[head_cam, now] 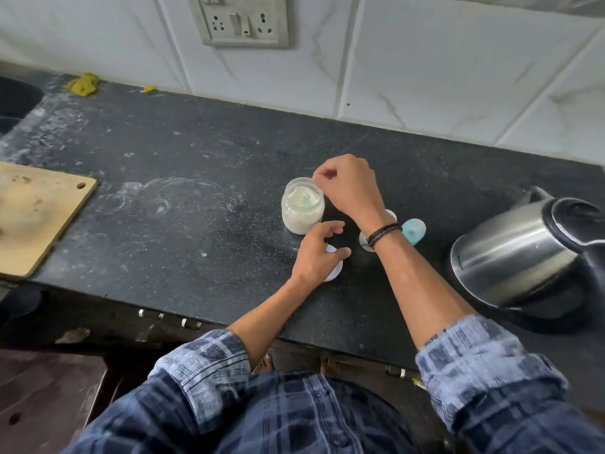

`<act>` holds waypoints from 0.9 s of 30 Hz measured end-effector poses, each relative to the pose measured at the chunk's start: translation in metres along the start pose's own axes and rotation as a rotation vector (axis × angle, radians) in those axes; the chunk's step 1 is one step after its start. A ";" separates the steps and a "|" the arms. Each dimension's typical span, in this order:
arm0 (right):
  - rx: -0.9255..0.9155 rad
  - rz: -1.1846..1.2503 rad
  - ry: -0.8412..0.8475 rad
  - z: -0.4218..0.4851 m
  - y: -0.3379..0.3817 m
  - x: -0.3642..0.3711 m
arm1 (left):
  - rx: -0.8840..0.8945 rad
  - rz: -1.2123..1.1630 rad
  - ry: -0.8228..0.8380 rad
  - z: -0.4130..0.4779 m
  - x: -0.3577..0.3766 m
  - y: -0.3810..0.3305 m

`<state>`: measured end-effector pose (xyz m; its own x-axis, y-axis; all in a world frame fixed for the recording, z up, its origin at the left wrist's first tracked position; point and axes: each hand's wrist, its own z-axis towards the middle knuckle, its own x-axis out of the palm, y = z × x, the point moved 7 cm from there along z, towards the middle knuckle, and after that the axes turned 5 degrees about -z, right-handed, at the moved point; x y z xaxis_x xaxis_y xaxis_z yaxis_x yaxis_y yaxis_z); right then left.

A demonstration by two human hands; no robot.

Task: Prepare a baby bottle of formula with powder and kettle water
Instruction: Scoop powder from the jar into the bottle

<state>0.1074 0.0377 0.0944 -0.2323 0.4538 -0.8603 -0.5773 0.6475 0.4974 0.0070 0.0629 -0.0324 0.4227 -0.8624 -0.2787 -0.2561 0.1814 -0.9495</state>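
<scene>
An open clear jar of white formula powder (302,213) stands mid-counter, with a pale scoop (306,198) sticking out of the powder. My right hand (348,186) hovers over the jar's right rim, its fingertips pinching the top of the scoop's handle. Just in front of the jar, my left hand (319,253) grips the jar's white lid (335,273) low over the counter. The baby bottle (364,241), with a teal cap (414,230), is mostly hidden behind my right wrist. A steel kettle (514,253) with a black handle and lid sits at the right.
A wooden cutting board (36,217) lies at the left counter edge. A dark sink (16,99) is at the far left, with yellow scraps (82,83) by the tiled wall. A socket panel (244,21) is mounted above. Powder dust streaks the black counter (183,178).
</scene>
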 end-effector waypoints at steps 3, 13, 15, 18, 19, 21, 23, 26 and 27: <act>0.056 0.120 -0.139 -0.022 -0.020 -0.026 | -0.007 0.001 -0.006 0.000 0.001 -0.001; 0.426 0.279 -0.397 -0.118 -0.115 -0.051 | 0.058 -0.017 0.048 -0.010 0.020 -0.016; 0.480 0.292 -0.420 -0.139 -0.126 -0.053 | 0.086 -0.048 0.029 -0.013 0.025 -0.023; 0.533 0.281 -0.469 -0.170 -0.141 -0.062 | 0.142 -0.107 -0.013 -0.021 0.033 -0.035; 0.546 0.271 -0.484 -0.179 -0.146 -0.066 | 0.158 -0.126 -0.023 -0.024 0.036 -0.040; 0.564 0.260 -0.528 -0.194 -0.155 -0.078 | 0.195 -0.138 -0.022 -0.031 0.045 -0.051; 0.560 0.238 -0.601 -0.208 -0.165 -0.095 | 0.232 -0.128 0.004 -0.036 0.057 -0.062; 0.496 0.172 -0.729 -0.227 -0.177 -0.126 | 0.295 -0.109 0.028 -0.041 0.079 -0.080; 0.462 0.137 -0.771 -0.232 -0.180 -0.136 | 0.298 -0.106 0.033 -0.042 0.088 -0.084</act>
<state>0.0612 -0.2825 0.0962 0.4083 0.7214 -0.5594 -0.1735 0.6629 0.7283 0.0292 -0.0485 0.0293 0.4038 -0.8979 -0.1753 0.0557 0.2154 -0.9749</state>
